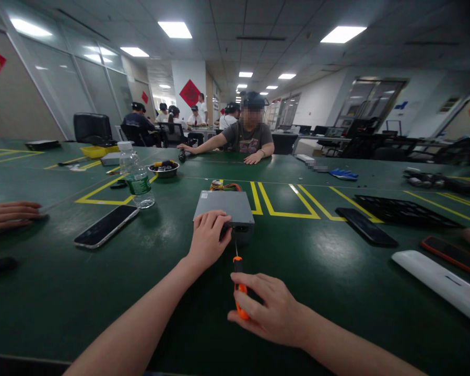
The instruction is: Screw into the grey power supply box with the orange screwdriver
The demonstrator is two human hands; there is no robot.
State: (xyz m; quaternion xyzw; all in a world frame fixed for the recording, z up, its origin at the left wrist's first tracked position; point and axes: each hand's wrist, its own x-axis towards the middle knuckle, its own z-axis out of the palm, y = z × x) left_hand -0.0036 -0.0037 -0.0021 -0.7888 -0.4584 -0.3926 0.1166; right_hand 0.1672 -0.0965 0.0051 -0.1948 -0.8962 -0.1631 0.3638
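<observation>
One grey box [226,206] clasped by left hand [207,238], right hand [269,311] pinches one screwdriver [237,267].

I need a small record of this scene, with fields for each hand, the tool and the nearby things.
left hand: on the grey metal box, fingers bent over its near edge
right hand: holds the orange screwdriver by the handle
screwdriver tip: at the box's near face
behind box: coloured wires
surface: green table with yellow lines
nearby: phone and water bottle to the left, black phone to the right
others: a person seated opposite
</observation>
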